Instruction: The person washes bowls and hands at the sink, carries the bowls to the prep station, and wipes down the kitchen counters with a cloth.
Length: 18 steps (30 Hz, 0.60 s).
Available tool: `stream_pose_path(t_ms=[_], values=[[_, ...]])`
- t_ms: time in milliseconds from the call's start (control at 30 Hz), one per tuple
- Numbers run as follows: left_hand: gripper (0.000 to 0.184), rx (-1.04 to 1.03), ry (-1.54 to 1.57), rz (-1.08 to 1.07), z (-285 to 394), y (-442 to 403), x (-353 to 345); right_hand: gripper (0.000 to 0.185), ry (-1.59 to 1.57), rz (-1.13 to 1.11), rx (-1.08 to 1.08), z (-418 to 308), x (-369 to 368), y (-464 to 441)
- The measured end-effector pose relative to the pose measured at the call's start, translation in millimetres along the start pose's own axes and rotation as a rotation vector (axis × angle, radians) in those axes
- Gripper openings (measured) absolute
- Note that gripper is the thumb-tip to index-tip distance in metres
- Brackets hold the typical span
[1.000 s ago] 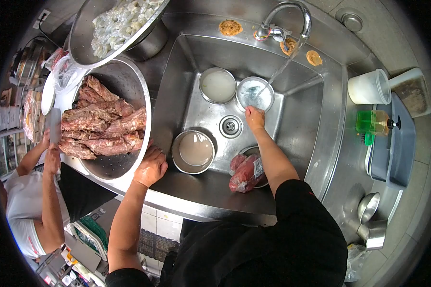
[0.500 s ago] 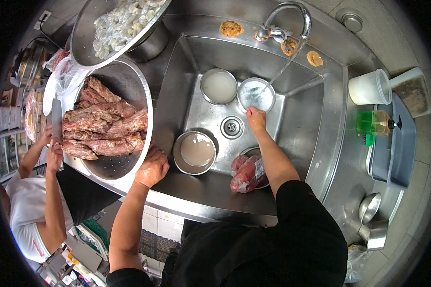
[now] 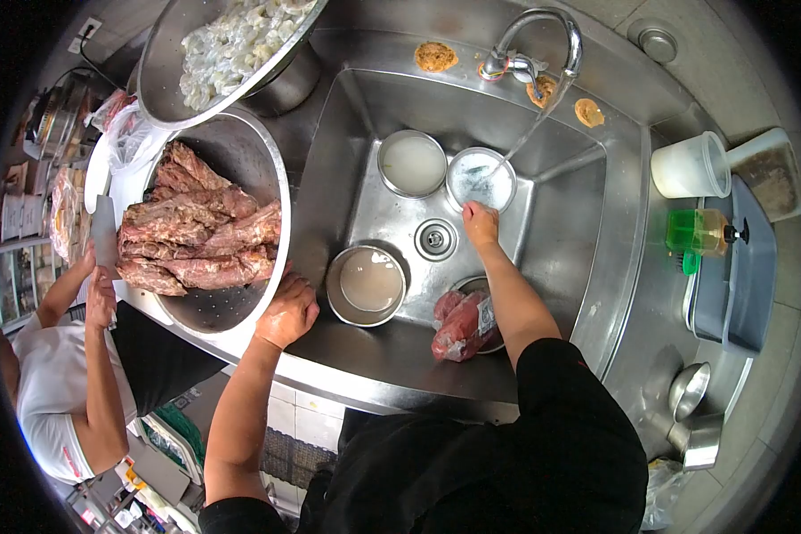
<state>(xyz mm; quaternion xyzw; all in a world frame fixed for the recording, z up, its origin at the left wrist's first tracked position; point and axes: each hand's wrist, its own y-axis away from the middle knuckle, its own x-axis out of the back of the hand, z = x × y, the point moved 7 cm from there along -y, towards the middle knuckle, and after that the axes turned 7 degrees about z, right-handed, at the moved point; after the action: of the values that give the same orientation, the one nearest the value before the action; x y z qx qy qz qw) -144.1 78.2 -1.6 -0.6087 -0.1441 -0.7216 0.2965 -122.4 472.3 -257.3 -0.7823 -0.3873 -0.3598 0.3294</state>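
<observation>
My right hand (image 3: pixel 481 223) reaches into the steel sink (image 3: pixel 561 196), fingers closed on the near rim of a round metal pan (image 3: pixel 458 198). Water from the tap (image 3: pixel 574 67) runs into that pan, which holds cloudy liquid. Beside it stands a second metal pan (image 3: pixel 412 164) with whitish liquid. A third pan (image 3: pixel 368 286) holds murky liquid. Wrapped raw meat (image 3: pixel 464 326) lies over another container under my right forearm. My left hand (image 3: pixel 287 311) is curled closed at the sink's left edge, beside a large perforated bowl (image 3: pixel 231 313) of meat; what its fingers hold, if anything, is hidden.
A tilted bowl of shrimp (image 3: pixel 231 62) stands upper left. At far left a co-worker's hands hold a broad knife (image 3: pixel 104 236). On the right are a white tub (image 3: pixel 690 165), a green-and-amber bottle (image 3: pixel 696 230), a grey bin (image 3: pixel 746 276) and small metal pots (image 3: pixel 699 440).
The whole view has shifted slightly, so things sit a little further right. Both my hands keep their places, and water still runs into the pan.
</observation>
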Motion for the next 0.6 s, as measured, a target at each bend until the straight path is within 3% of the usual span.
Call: stream_pose_path(t_ms=[267, 333, 367, 433, 567, 600], values=[[0.011, -0.001, 0.005, 0.009, -1, 1, -2, 0.015, -0.089, 0.011, -0.041, 3, 5, -2], [0.011, 0.000, -0.007, -0.013, 0, -1, -1, 0.013, -0.336, 0.222, -0.183, 18, 24, -6], [0.011, 0.006, -0.020, -0.039, 0, -1, -2, 0.013, -0.335, 0.221, -0.183, 22, 28, -7], [0.012, 0.010, -0.011, -0.045, 0, -1, 0, 0.016, -0.164, 0.474, -0.408, 51, 55, -2], [0.013, 0.006, 0.033, -0.005, -1, 0, -2, 0.025, 0.092, 0.563, -0.572, 87, 55, 4], [0.013, 0.003, 0.033, -0.006, 0, -2, -1, 0.026, -0.049, 0.340, -0.712, 97, 39, 2]])
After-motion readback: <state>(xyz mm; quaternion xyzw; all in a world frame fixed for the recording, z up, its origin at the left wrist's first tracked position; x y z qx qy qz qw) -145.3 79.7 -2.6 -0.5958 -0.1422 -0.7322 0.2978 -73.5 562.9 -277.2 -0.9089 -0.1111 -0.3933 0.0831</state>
